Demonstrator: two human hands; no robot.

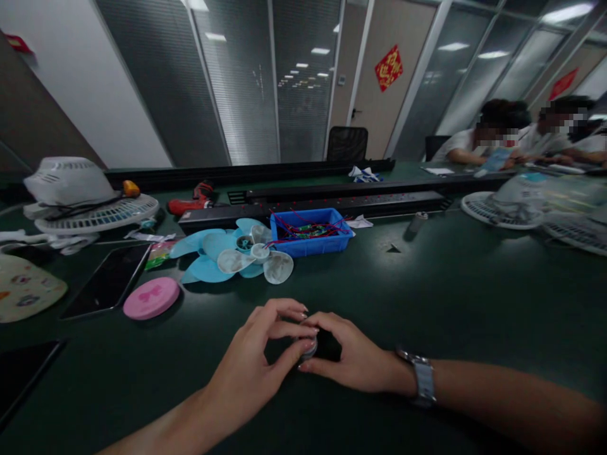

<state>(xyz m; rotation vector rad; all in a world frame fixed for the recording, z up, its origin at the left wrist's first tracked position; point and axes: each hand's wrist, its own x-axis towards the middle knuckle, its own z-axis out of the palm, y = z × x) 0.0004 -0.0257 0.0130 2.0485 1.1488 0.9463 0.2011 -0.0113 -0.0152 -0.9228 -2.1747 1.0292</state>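
Low over the near middle of the dark green table (427, 303), both hands meet around a small round silvery object (309, 349). Thumb and fingertips of my left hand (258, 344) pinch it from the left. From the right, my right hand (353, 351), with a watch (422, 376) on its wrist, closes thumb and forefinger about the same piece. Fingers cover most of it, so its exact kind is unclear. Beyond the hands lie a white fan blade (279, 266) and light blue fan blades (208, 243).
A blue bin (308, 246) holds circuit boards and red wires. Left are a pink round disc (152, 298), a black tablet (107, 281), a red power drill (190, 203) and a white fan part (71, 180). A small cylinder (418, 221) stands right. People sit far right.
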